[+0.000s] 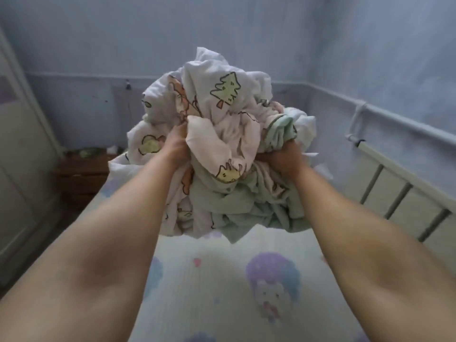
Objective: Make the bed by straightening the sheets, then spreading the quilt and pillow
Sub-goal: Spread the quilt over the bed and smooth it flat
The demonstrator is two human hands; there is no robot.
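Observation:
A crumpled quilt (222, 124), white and pale green with cartoon trees and animals, is bunched into a big ball and held up in the air above the bed. My left hand (176, 146) grips its left side and my right hand (287, 157) grips its right side, fingers buried in the folds. Both arms are stretched forward. Below lies the bed sheet (217, 280), pale with purple and blue cartoon prints, spread over the mattress. The far end of the bed is hidden behind the quilt, and no pillow shows.
A white metal rail (394, 183) runs along the bed's right side against the blue wall. A dark wooden nightstand (79, 178) stands at the far left of the bed. A pale wardrobe (19, 169) fills the left edge.

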